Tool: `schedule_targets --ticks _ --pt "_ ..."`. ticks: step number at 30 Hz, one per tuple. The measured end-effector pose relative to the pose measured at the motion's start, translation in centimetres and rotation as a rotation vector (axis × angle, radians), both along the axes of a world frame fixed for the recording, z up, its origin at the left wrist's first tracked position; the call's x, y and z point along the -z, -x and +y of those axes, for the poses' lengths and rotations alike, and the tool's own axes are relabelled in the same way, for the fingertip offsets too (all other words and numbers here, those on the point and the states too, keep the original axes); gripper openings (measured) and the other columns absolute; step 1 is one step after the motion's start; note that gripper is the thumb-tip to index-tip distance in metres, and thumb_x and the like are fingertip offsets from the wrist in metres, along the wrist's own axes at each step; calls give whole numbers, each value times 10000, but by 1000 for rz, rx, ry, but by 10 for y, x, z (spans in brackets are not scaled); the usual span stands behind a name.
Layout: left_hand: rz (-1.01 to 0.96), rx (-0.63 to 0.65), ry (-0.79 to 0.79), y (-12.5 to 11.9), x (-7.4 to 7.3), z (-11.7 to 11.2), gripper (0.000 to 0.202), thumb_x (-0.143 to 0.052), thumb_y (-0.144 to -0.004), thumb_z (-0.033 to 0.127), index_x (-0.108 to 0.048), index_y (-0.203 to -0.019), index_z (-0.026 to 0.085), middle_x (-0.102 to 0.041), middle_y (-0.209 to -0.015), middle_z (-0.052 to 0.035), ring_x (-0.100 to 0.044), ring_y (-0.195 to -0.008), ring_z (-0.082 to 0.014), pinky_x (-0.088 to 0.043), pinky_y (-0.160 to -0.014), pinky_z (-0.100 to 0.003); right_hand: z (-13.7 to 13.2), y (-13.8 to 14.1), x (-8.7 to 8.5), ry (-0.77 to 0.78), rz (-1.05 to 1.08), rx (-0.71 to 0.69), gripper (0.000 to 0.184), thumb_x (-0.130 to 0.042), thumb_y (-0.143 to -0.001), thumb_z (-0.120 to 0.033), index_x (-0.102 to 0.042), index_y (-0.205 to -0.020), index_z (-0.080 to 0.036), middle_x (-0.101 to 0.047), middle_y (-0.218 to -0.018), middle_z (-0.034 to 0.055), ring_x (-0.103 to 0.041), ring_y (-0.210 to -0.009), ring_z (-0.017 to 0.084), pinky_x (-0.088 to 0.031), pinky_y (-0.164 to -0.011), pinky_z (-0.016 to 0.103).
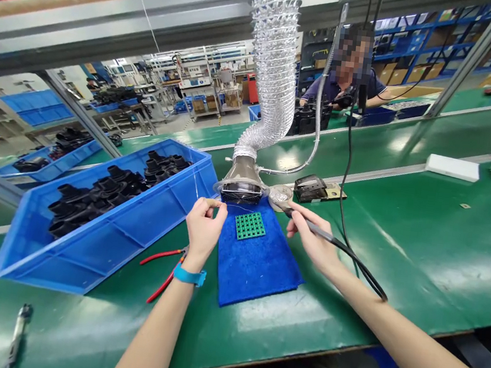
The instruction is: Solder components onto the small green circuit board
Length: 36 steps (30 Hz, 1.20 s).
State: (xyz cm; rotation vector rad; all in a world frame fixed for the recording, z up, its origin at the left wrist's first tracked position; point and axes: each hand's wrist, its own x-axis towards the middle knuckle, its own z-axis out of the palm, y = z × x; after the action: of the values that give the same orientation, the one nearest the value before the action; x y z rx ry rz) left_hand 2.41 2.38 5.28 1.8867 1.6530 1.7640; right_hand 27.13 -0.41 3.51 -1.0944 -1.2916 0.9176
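Note:
My right hand (312,239) is closed around the grip of a soldering iron (317,230), its cable running back over my forearm. The iron's front end is at a round dish of tip-cleaning material (280,195); whether it touches is hard to see. Between the thumb and fingers of my left hand (205,226) is a thin solder wire (196,184), which comes down from above, with a short end pointing right. A green circuit board panel (250,226) with rows of dark round spots lies on a blue cloth mat (257,274), between my hands.
A fume extraction hood (243,175) hangs behind the mat on a foil duct (272,63). At left stands a blue bin (100,250) of black parts. Red-handled pliers (166,256) lie by my left wrist. A black hanging cable (349,154) drops at right. A person (350,83) sits opposite.

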Motion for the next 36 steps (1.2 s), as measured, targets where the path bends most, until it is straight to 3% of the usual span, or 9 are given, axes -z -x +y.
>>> schedule_targets --ticks 6,12,36 --pt "-138 -64 48 -5 21 6 117 -665 -802 257 -654 -708 188 -419 -626 54 -387 -593 -115 -333 -632 -265 37 26 29 66 134 26 449 -528 -874 -482 -747 -1027 -122 -618 -553 -12 -573 -458 125 -463 -484 243" --pt "-223 -63 102 2 30 10 108 -680 -777 278 -665 -720 187 -436 -628 52 -388 -590 -115 -334 -630 -264 48 32 45 98 132 67 405 -515 -836 -419 -759 -971 -126 -593 -501 -25 -535 -408 109 -417 -422 215" --pt "-220 -30 139 -3 35 12 143 -674 -801 292 -672 -713 179 -398 -602 60 -385 -582 -109 -343 -626 -258 43 32 42 124 18 -1 395 -525 -795 -381 -778 -935 -113 -569 -519 -27 -487 -434 98 -383 -437 218"
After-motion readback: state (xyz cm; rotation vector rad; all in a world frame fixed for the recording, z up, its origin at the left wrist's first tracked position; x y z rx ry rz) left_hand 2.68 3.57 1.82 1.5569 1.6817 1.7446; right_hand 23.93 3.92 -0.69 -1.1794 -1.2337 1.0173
